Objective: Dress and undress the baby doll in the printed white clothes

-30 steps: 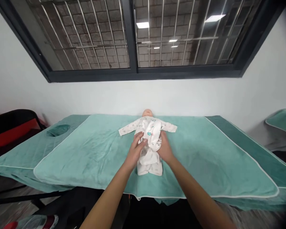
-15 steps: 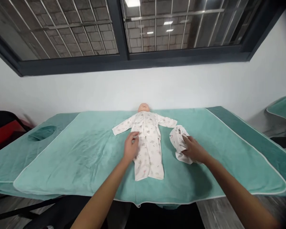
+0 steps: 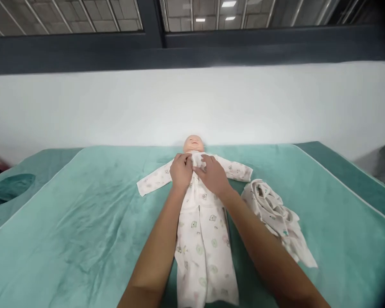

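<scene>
A baby doll (image 3: 194, 143) lies on its back, dressed in a white printed baby shirt (image 3: 155, 178) with both sleeves spread, and matching baby pants (image 3: 208, 252). At the chest, my left hand (image 3: 181, 170) has its fingers curled and pinched on the shirt front. Close beside it, my right hand (image 3: 214, 173) also closes thumb and fingers on the shirt front, just below the collar. The fabric between the fingertips is partly hidden. Right of the doll, a crumpled white printed cloth garment (image 3: 276, 214) lies beside my right forearm, touched by neither hand.
A green sheet (image 3: 93, 222) covers the bed, with some wrinkles left of the doll. There is a round face hole (image 3: 11, 188) at the bed's left end. Behind stand a white wall (image 3: 115, 107) and a dark window frame (image 3: 179, 55).
My right hand has let go of the crumpled garment, which now lies on the sheet, and moved to the shirt's chest. My left hand has moved up from the waist. The view is closer.
</scene>
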### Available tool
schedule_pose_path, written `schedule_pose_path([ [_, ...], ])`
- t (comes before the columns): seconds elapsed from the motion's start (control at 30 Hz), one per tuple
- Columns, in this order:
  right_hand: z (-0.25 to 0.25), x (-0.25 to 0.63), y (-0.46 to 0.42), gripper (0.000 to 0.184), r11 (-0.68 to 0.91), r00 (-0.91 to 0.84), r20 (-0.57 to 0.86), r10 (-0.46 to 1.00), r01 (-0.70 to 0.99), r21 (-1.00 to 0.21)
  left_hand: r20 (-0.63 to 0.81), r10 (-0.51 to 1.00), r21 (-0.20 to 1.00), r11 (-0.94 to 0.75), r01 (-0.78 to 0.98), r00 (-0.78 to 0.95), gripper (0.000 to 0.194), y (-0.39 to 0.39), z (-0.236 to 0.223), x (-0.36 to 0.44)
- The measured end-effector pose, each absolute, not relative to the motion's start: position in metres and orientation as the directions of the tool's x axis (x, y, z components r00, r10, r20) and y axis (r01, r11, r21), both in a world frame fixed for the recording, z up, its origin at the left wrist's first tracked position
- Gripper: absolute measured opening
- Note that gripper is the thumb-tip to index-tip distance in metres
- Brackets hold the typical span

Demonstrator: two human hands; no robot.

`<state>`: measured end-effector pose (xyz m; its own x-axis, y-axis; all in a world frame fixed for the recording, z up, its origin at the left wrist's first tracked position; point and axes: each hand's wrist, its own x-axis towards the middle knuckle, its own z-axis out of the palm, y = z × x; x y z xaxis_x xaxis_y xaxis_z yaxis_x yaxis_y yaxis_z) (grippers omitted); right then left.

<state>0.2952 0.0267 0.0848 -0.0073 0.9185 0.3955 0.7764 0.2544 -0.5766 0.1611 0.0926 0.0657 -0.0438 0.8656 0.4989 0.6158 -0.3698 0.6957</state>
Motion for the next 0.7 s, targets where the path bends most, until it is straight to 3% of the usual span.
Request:
schedule_pose_path([
  [0.17,0.087,0.276,0.08,0.024,0.041,0.11,0.24,0.964,0.836,-0.546,0.529,0.848,0.728,-0.464,0.504,0.017,0.03,0.094,0.056,0.156],
  [0.43,0.077,0.289,0.099,0.025,0.091,0.069,0.248,0.966,0.811,-0.578,0.486,0.873,0.744,-0.442,0.5,0.049,0.037,0.102,0.053,0.159],
  [0.7,0.064,0.304,0.097,0.029,0.04,0.281,0.239,0.929,0.566,-0.824,0.495,0.867,0.772,-0.469,0.429,0.056,0.031,0.092,0.057,0.16],
])
